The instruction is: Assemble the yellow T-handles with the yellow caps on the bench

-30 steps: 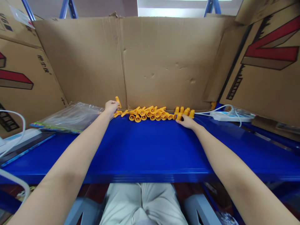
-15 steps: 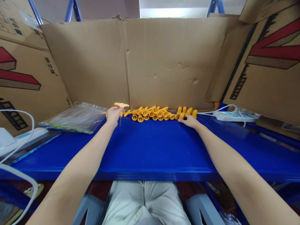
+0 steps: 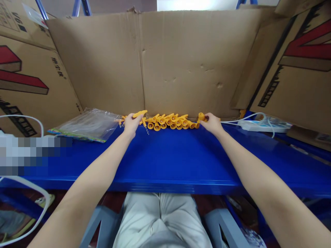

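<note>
My left hand [image 3: 130, 126] is closed on the yellow-orange handle of a corkscrew [image 3: 140, 114], whose thin metal spiral hangs toward the table. Partly hidden behind that hand lie more yellow corkscrew pieces [image 3: 119, 121]. At the right end of the row, my right hand [image 3: 213, 124] pinches a yellow, cup-shaped plastic sleeve [image 3: 201, 116] held upright just over the tabletop. Between the hands, several yellow bell-shaped sleeves [image 3: 170, 122] lie stacked in two layers, their round mouths facing me. Other upright sleeves are mostly hidden by my right hand.
Cardboard panels [image 3: 191, 65] wall off the back and sides of the blue table [image 3: 170, 158]. Clear plastic bags [image 3: 88, 125] lie at left. A white power strip [image 3: 263, 125] with cables sits at right. A blurred patch covers the left edge.
My left hand has shifted right with the corkscrew, tilting its handle. My right hand has raised a sleeve from the group at the right end. The view has tipped slightly down.
</note>
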`<action>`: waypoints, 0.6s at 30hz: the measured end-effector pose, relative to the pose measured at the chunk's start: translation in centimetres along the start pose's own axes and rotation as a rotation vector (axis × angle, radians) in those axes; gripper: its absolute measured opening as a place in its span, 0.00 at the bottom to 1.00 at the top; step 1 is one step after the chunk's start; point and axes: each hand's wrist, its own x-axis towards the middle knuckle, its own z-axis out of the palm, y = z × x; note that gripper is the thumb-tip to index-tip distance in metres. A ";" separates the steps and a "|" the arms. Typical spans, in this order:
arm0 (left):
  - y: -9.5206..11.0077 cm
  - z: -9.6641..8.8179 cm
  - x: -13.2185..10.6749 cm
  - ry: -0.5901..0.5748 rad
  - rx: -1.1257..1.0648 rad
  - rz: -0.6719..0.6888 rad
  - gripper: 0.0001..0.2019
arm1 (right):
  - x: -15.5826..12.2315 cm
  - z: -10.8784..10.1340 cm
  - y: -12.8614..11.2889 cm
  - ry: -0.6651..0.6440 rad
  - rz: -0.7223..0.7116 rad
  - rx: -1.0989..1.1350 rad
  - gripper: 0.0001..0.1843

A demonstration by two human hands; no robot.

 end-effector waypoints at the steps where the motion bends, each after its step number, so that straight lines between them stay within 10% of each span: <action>1: 0.0 0.1 -0.1 -0.009 0.002 -0.023 0.09 | -0.1 0.0 -0.7 -0.008 -0.055 0.012 0.15; 10: 0.6 0.7 -1.4 -0.145 -0.053 -0.263 0.08 | -3.9 1.4 -7.7 -0.322 -0.551 0.010 0.15; 18: 1.2 1.0 -1.9 -0.163 -0.130 -0.388 0.05 | -6.2 1.7 -9.9 -0.449 -0.631 -0.038 0.16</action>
